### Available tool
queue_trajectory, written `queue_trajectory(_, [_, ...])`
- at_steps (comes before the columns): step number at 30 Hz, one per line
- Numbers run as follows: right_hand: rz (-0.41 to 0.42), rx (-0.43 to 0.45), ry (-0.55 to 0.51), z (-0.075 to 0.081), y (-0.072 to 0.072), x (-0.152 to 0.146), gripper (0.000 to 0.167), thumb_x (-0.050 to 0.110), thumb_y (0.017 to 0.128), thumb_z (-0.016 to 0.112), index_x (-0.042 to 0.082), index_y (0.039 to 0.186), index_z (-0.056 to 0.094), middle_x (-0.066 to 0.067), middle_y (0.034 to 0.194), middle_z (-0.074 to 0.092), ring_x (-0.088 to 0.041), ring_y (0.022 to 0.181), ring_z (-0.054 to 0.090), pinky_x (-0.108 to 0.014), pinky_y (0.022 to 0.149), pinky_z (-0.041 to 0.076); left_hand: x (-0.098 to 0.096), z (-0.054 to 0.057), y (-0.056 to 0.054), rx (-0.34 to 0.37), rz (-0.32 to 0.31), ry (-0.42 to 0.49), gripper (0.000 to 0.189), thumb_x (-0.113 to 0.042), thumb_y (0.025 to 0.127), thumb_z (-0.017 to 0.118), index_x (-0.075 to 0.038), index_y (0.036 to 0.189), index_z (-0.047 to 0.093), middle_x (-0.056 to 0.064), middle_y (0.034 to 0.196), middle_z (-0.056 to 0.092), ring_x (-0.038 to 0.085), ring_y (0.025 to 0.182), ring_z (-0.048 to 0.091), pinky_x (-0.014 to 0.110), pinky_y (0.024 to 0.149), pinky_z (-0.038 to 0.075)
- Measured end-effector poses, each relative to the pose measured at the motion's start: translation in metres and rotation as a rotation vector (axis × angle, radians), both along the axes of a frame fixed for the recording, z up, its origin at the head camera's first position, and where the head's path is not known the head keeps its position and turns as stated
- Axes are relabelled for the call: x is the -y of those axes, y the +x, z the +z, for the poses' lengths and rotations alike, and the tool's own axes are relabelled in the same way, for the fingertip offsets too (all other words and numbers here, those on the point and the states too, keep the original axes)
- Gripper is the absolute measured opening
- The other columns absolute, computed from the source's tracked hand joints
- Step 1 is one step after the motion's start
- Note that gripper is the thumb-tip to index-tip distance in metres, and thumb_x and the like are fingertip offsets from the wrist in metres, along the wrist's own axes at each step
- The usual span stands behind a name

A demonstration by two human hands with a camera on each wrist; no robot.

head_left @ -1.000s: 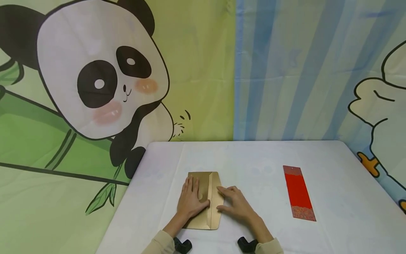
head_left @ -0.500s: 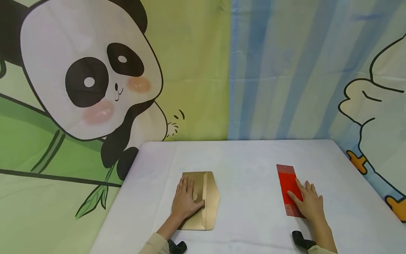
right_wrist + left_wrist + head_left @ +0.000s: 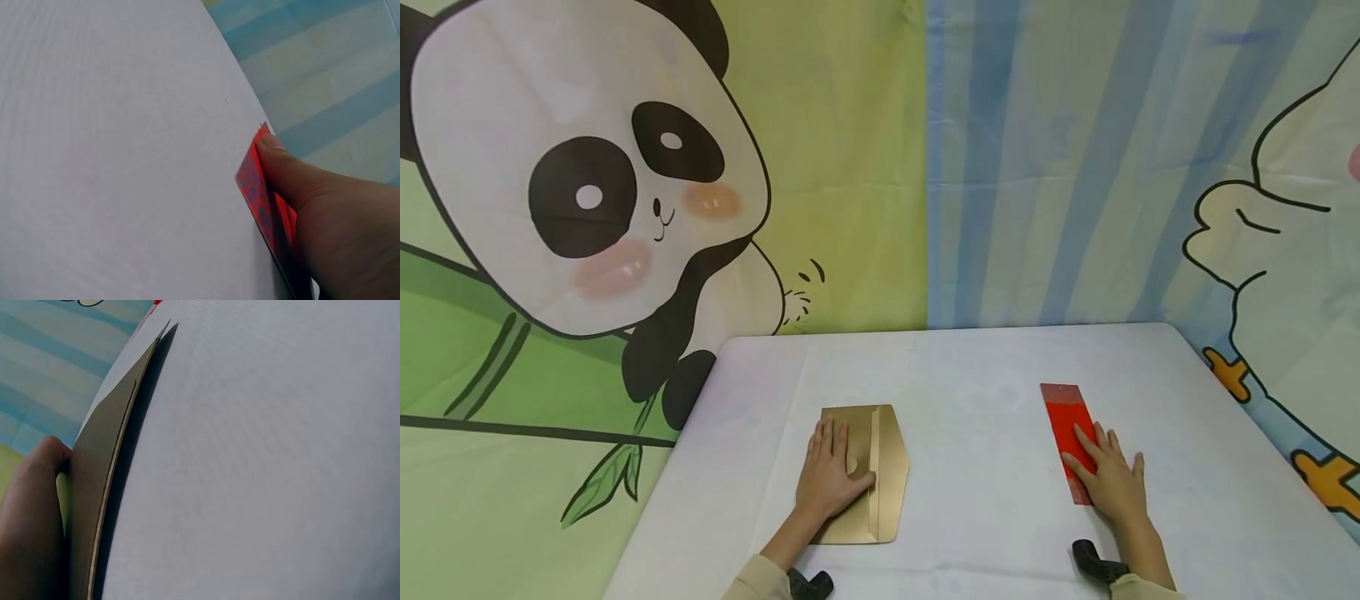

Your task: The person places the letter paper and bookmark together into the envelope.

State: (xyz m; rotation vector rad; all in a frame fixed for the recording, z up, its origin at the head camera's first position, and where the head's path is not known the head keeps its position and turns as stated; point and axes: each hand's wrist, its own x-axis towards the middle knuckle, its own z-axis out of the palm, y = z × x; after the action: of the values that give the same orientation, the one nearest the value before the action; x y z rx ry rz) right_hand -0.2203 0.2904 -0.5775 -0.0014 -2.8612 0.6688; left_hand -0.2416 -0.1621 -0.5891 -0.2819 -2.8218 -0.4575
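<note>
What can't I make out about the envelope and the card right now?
Head view: part of the gold envelope, hidden by the left hand.
Head view: the lower right part of the red card, covered by the right hand.
Left wrist view: one end of the gold envelope, cut off by the bottom edge.
Right wrist view: one end of the red card, likewise.

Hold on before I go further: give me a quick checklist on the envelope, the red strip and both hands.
1. Gold envelope held down: ok, the left hand rests across it, fingers straight.
2. Flap unfolded: ok, it extends outward on the right side.
3. Red strip reached: ok, the right hand touches its nearer part.
4. Strip pinched securely: cannot tell, its underside is hidden.
5. Strip touching envelope: not ok, white tabletop shows between them.
</note>
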Motion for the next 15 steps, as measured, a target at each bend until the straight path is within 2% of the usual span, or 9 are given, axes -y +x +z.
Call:
queue_trajectory(11, [-0.003,-0.050,-0.058,0.0012,0.0011,-0.0008,0.064,0.039,0.088,0.059,0.004,0.138,0.040,-0.030,0.142,0.026,-0.046,0.132,0.015,-0.064,0.100,-0.011,-0.0004,-0.0009,-0.0001,0.010,-0.001,0.000,0.101,-0.066,0.071,0.057,-0.002,0.144,0.029,0.022,0.149,0.017,0.035,0.138,0.010,0.043,0.110,0.012])
queue_trajectory(13, [-0.003,-0.069,-0.087,0.0015,-0.0001,-0.0004,0.065,0.034,0.086,0.063,0.002,0.137,0.040,-0.030,0.142,0.027,-0.048,0.129,0.022,-0.064,0.101,-0.006,-0.0004,-0.0009,0.0000,0.010,0.003,-0.010,0.101,-0.066,0.071,0.057,-0.002,0.144,0.029,0.022,0.149,0.017,0.034,0.138,0.010,0.042,0.111,0.012])
queue_trajectory(15, [0.003,-0.090,-0.121,0.0020,-0.0014,0.0001,0.067,0.031,0.083,0.067,0.000,0.137,0.040,-0.028,0.142,0.028,-0.050,0.124,0.030,-0.065,0.102,0.007,-0.0005,-0.0008,0.0001,0.013,0.005,-0.014,0.101,-0.066,0.071,0.057,-0.003,0.144,0.029,0.021,0.150,0.017,0.034,0.138,0.010,0.042,0.111,0.011])
